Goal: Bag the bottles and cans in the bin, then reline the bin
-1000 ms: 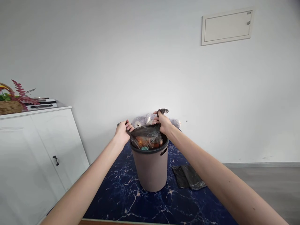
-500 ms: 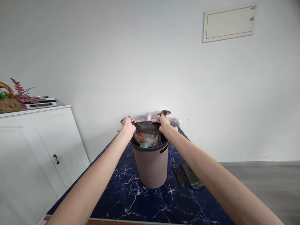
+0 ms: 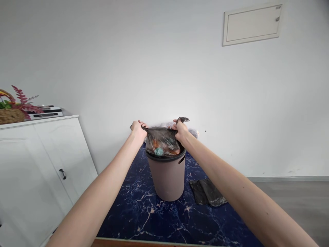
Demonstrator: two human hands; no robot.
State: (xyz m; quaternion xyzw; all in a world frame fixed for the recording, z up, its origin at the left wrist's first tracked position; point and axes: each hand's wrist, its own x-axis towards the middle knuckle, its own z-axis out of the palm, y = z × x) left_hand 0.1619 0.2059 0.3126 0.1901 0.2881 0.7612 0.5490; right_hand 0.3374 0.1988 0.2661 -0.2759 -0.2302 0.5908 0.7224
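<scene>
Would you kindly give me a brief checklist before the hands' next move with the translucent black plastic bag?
1. Left hand gripping the translucent black plastic bag: ok.
2. Right hand gripping its other side: ok.
3. Grey-brown cylindrical bin upright on the blue marbled tabletop: ok.
4. Folded black plastic lying apart from the bin: ok.
5. Bag's underside intact: cannot tell; it is hidden.

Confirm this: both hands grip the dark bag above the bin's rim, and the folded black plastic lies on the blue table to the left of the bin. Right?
Not quite: the head view shows the folded black plastic on the blue table to the right of the bin. Left hand and right hand do grip the dark bag above its rim.
</scene>
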